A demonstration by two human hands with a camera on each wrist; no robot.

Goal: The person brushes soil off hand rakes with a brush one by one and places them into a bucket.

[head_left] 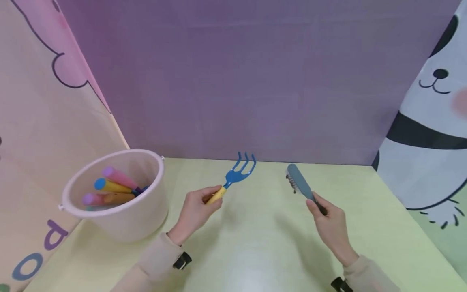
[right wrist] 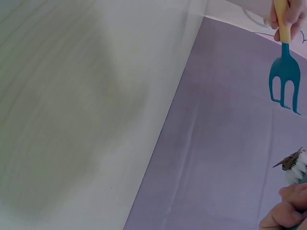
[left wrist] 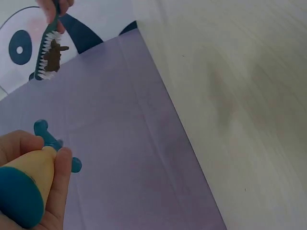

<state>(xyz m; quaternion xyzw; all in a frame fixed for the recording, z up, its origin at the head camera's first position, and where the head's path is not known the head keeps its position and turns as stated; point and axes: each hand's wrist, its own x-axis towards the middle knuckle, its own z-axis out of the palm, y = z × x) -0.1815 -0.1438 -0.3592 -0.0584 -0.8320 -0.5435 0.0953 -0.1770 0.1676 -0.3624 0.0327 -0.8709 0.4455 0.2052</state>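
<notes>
My left hand [head_left: 197,211] grips the yellow handle of a toy garden fork [head_left: 237,175], whose three blue tines point up and away. In the left wrist view the handle's blue end [left wrist: 20,197] faces the camera. On the other side, my right hand [head_left: 330,223] pinches the dark handle of a grey-blue brush [head_left: 300,180] with its white bristles turned left. A brown clump [left wrist: 53,56] clings among those bristles in the left wrist view. Both tools are held above the table, apart from each other.
A pale pink bucket [head_left: 142,211] stands on the light table [head_left: 248,251] at the left, with several colourful handles [head_left: 118,178] inside. A purple panel [head_left: 255,81] rises behind the table. Printed side panels flank it, one showing a panda [head_left: 434,162] at the right.
</notes>
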